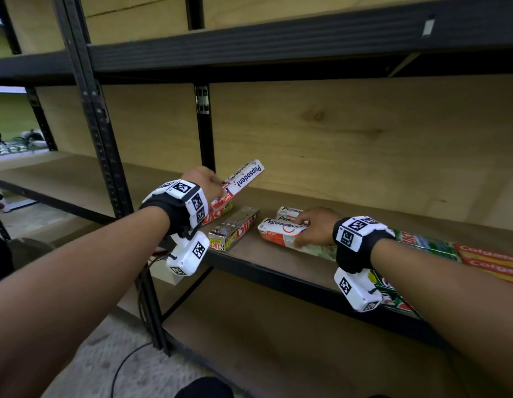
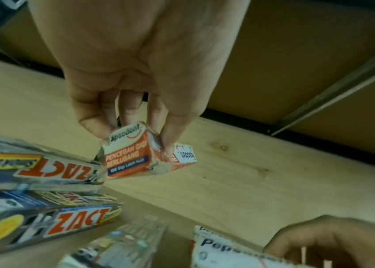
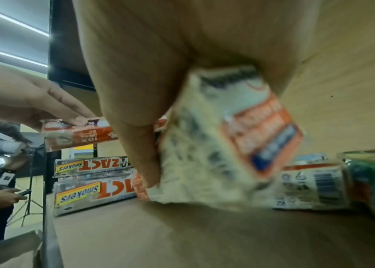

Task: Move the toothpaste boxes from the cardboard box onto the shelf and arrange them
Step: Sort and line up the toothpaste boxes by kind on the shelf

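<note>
Partway, by my reading: my left hand pinches a raised Pepsodent box; my right hand grips another on the shelf. Zact boxes already lie there; arranging remains. Cardboard box unseen.

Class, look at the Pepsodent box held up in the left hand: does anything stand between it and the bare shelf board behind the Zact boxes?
Nothing visible does. The left hand holds the Pepsodent box in the air above the Zact boxes, and the shelf board behind them looks bare. The right hand grips another Pepsodent box off to the side.
</note>
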